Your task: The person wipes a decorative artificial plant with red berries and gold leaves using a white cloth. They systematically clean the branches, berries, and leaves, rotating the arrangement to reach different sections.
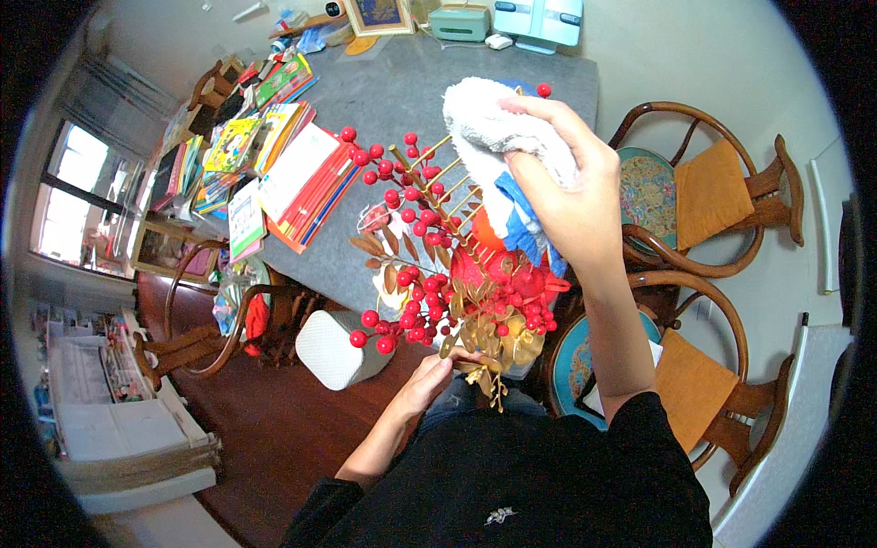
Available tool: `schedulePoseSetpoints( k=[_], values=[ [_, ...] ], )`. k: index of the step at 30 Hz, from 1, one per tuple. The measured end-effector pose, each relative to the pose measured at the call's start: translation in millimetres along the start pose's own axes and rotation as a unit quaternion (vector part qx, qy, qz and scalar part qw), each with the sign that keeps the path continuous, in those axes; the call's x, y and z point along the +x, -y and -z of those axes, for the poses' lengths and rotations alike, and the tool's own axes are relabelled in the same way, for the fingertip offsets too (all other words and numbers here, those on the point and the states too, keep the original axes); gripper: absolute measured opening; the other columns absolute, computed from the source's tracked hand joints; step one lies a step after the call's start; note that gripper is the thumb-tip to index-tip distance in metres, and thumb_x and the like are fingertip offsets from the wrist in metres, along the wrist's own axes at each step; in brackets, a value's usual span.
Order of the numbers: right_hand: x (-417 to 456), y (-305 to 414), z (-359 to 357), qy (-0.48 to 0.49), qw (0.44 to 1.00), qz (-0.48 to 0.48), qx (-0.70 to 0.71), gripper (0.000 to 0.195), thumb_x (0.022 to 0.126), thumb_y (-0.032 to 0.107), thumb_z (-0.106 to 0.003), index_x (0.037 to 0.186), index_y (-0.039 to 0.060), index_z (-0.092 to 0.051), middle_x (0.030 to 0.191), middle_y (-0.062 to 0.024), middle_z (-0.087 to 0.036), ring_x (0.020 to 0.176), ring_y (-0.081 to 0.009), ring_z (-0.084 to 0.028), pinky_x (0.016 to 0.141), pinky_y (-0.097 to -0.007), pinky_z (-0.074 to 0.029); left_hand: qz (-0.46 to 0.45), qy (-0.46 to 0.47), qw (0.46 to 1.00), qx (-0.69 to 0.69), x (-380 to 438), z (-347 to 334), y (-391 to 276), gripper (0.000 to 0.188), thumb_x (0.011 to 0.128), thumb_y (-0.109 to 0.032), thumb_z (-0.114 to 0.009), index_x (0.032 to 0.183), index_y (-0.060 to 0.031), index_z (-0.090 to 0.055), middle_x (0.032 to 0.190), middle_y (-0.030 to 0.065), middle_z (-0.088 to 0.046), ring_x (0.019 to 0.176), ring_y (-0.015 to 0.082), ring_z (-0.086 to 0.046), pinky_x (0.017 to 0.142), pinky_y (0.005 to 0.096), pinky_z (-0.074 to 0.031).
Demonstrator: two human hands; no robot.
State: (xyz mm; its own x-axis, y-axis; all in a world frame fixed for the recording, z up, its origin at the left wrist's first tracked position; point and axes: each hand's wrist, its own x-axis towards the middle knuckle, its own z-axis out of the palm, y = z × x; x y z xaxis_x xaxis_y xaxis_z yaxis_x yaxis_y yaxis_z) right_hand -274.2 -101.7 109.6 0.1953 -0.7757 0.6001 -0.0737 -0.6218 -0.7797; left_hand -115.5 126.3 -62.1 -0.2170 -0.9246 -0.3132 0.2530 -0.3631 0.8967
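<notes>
In my right hand (pixel 572 175) is a bunched white and blue cloth (pixel 479 113), pinched between thumb and fingers. It covers part of a gold rack-like ornament (pixel 438 202) with thin parallel rods. Around that rack spread artificial red berry sprays (pixel 425 298) and gold leaves (pixel 473 332). A shiny red decoration (pixel 473 264) sits among them, partly hidden by the cloth. Low and close to my body, my left hand (pixel 435 380) curls at the base of the arrangement, beside a gold flower piece (pixel 486 380). Leaves hide its fingertips, so what it grips is unclear.
On the grey table (pixel 384 75) stand stacks of books (pixel 308 188) at the left. A green box (pixel 459 24) and a framed picture (pixel 380 15) are at the back. Wooden chairs (pixel 712 192) line the right side. A white bin (pixel 339 349) stands on the floor.
</notes>
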Motion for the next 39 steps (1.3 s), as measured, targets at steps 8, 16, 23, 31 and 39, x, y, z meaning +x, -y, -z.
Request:
schedulePoseSetpoints(
  k=[8,16,23,31,39],
  values=[
    [10,11,7,0.008,0.998,-0.041,0.048,0.03,0.08,0.002,-0.062,0.11,0.0019,-0.067,0.097,-0.0084,-0.07,0.088,-0.0109,-0.064,0.078,-0.0262,-0.051,-0.021,0.028,0.999,0.021,2,6,2,0.063,0.101,-0.052,-0.038,0.123,0.0026,-0.058,0.123,0.0138,-0.063,0.115,0.0215,-0.056,0.103,0.0359,-0.038],
    [13,33,0,0.065,0.998,0.001,0.023,0.032,0.08,0.001,-0.06,0.112,0.0024,-0.067,0.1,-0.0079,-0.07,0.09,-0.011,-0.064,0.079,-0.0264,-0.051,-0.023,0.007,0.997,0.071,3,1,-5,0.076,0.096,-0.062,-0.035,0.12,0.0051,-0.061,0.122,0.0167,-0.063,0.119,0.0261,-0.055,0.108,0.0384,-0.035],
    [7,39,-9,0.087,0.995,0.047,-0.01,0.034,0.079,0.002,-0.06,0.112,0.003,-0.067,0.103,-0.0105,-0.069,0.093,-0.0158,-0.066,0.083,-0.0289,-0.051,-0.035,0.001,0.995,0.095,4,3,-2,0.072,0.098,-0.058,-0.034,0.12,0.0048,-0.061,0.123,0.0166,-0.064,0.119,0.0262,-0.055,0.108,0.0385,-0.034],
    [-15,8,22,-0.087,0.965,-0.155,0.192,0.033,0.081,0.0,-0.064,0.114,0.0002,-0.065,0.1,-0.0082,-0.069,0.091,-0.0124,-0.064,0.083,-0.0256,-0.05,-0.034,0.033,0.998,0.042,4,11,9,0.066,0.101,-0.053,-0.036,0.123,0.0052,-0.059,0.124,0.0143,-0.061,0.119,0.0217,-0.053,0.105,0.0359,-0.036],
    [-42,-15,-12,-0.005,0.977,-0.2,0.078,0.031,0.082,0.001,-0.063,0.113,-0.001,-0.063,0.1,-0.0054,-0.067,0.092,-0.0091,-0.06,0.081,-0.0243,-0.048,-0.006,0.012,1.0,0.009,4,14,20,0.07,0.1,-0.056,-0.033,0.122,0.005,-0.059,0.125,0.0151,-0.061,0.119,0.0239,-0.054,0.106,0.0363,-0.036]
  ],
)
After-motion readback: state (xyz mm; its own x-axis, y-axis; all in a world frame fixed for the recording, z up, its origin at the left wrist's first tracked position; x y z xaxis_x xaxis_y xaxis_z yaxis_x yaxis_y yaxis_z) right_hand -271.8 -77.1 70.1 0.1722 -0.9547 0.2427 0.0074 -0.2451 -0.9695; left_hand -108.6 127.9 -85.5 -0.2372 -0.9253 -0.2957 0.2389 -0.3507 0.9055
